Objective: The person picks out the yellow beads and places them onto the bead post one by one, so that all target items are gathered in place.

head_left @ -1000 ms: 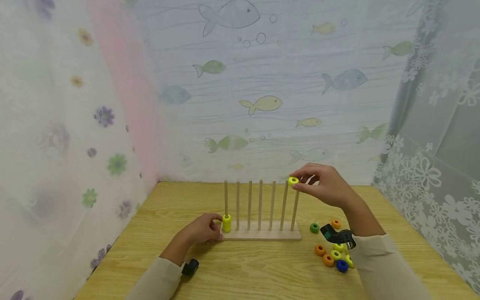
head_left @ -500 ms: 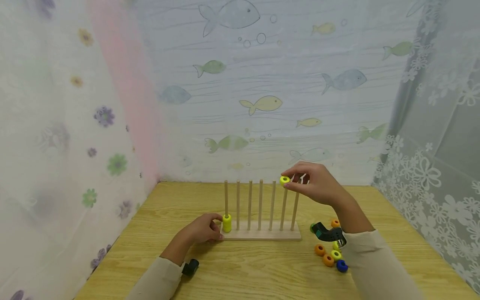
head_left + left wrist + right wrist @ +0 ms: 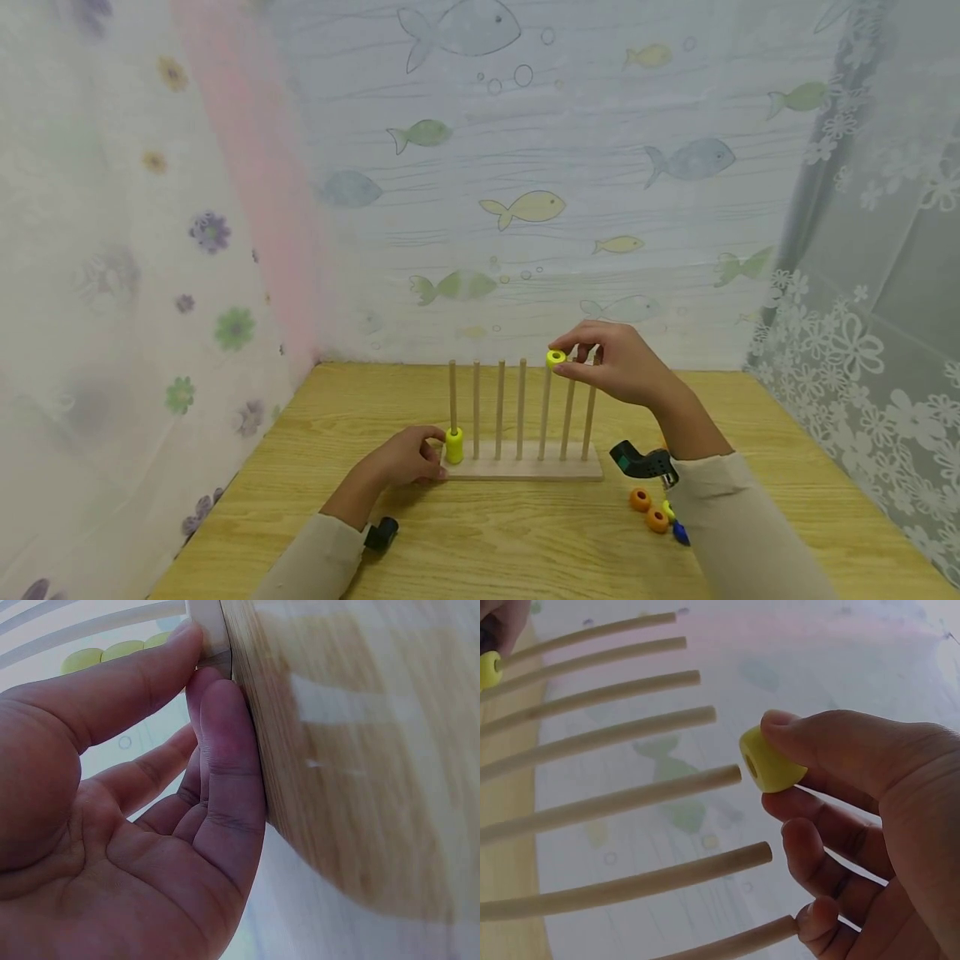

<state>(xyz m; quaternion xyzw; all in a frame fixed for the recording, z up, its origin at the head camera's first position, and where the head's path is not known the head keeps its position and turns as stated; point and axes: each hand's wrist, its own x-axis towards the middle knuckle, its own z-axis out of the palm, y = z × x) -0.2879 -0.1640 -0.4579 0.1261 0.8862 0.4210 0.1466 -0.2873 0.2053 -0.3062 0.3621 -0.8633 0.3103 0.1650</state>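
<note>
A wooden peg rack [image 3: 517,472] with a row of several upright pegs stands on the table. My left hand [image 3: 405,457] grips the left end of its base, thumb and fingers at the corner of the board [image 3: 214,634]. Yellow beads [image 3: 454,448] are stacked on the leftmost peg, beside my left fingers. Between the thumb and fingertips of my right hand [image 3: 615,360] is another yellow bead [image 3: 780,766], held at the top of the third peg from the right. In the right wrist view its hole faces that peg's tip [image 3: 733,775], with a small gap between them.
Loose orange beads [image 3: 657,521], a blue bead [image 3: 681,533] and a yellow bead [image 3: 668,510] lie on the table [image 3: 525,542] to the right, partly covered by my right sleeve [image 3: 738,517]. A curtain printed with fish [image 3: 525,207] hangs behind the table.
My right hand has moved left with the yellow bead, from near the rightmost pegs to the third peg from the right. My left hand has stayed on the rack's base.
</note>
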